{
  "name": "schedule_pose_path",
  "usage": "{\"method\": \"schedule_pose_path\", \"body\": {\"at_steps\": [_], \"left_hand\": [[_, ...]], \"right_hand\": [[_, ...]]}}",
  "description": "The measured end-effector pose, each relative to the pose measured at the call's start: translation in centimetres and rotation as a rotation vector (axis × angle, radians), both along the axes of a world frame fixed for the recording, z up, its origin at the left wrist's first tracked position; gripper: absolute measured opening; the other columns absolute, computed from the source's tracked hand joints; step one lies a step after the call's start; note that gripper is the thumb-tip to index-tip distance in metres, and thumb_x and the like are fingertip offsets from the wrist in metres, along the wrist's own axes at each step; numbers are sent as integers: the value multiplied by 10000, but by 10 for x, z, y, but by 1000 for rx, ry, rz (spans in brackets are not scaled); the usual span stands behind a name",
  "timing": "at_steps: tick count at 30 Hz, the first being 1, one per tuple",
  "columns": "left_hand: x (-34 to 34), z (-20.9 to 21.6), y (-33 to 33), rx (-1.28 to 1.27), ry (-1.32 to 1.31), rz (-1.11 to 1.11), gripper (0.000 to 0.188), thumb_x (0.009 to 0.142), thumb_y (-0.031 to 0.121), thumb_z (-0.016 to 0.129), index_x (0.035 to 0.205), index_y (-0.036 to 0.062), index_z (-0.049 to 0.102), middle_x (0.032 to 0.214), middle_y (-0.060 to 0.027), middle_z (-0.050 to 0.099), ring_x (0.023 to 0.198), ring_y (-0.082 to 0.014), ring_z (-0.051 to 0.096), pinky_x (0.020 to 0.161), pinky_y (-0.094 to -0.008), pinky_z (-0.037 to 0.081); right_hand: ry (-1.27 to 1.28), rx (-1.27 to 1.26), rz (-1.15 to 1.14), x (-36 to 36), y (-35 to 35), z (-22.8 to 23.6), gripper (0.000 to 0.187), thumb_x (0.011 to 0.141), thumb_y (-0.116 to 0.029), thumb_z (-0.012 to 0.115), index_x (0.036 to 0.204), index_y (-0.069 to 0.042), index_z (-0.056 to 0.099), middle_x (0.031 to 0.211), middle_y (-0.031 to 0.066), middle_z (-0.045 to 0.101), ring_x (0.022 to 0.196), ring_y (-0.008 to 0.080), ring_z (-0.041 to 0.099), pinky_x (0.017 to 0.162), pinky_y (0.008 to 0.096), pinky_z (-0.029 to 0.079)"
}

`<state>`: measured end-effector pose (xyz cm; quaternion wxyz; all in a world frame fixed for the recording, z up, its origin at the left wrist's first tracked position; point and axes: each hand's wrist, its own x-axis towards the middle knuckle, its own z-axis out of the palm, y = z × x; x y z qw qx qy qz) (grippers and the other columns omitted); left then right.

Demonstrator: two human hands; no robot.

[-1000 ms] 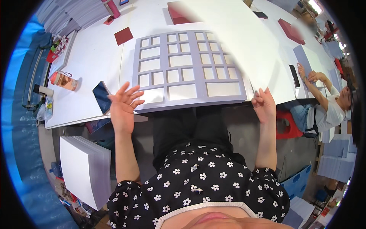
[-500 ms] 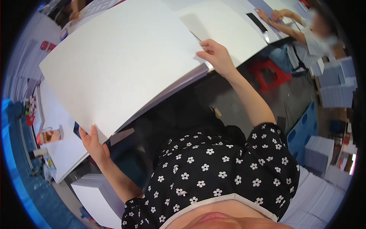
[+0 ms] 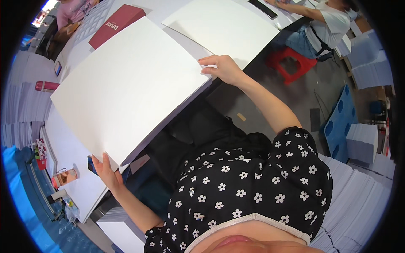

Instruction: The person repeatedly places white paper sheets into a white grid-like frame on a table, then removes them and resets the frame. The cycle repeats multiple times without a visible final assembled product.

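Note:
A large white paper sheet (image 3: 126, 88) lies on top of a stack of paper in front of me, its near edge showing the layers below. My left hand (image 3: 108, 171) rests at the stack's near left corner, fingers stretched and apart against the edge. A dark flat object (image 3: 91, 165) peeks out beside those fingers. At the near right corner, my right hand (image 3: 223, 69) touches the edge with its fingertips; thumb and fingers are apart. To the right lies another white sheet pile (image 3: 228, 31), its left corner slightly lifted.
A dark red box (image 3: 116, 25) stands beyond the stack. A black strip (image 3: 263, 8) lies near a co-worker (image 3: 325, 29) beside a red stool (image 3: 291, 63). Paper stacks (image 3: 25, 84) rise at left; a cup (image 3: 66, 176) sits on the table. More paper (image 3: 354, 202) is at right.
The big sheet has come left, off the right-hand pile, and settled on the stack. My right hand moved left and down, letting go of the raised edge. The red box is now uncovered.

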<state>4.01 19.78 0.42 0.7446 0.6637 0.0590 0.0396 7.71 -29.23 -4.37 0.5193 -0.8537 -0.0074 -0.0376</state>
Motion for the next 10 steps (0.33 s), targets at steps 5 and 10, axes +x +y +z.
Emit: {"method": "schedule_pose_path", "body": {"at_steps": [5,10], "left_hand": [[2,-4,3,1,-8,-25,449,976,38,551,1399,7,402,1287,-142,579,1144,-230,595,980,-365,489],[3,-3,3,18,8,-33,497,974,47,561,1432,21,370,1332,-145,550,1180,-240,574,996,-373,478]], "right_hand": [[23,9,-46,-1,1,-2,333,855,-180,732,1158,-44,701,1099,133,713,990,236,678,883,311,521],[42,-10,-42,-2,2,-4,339,865,-182,724,1179,-56,695,1057,130,722,943,220,686,852,301,527]]}}
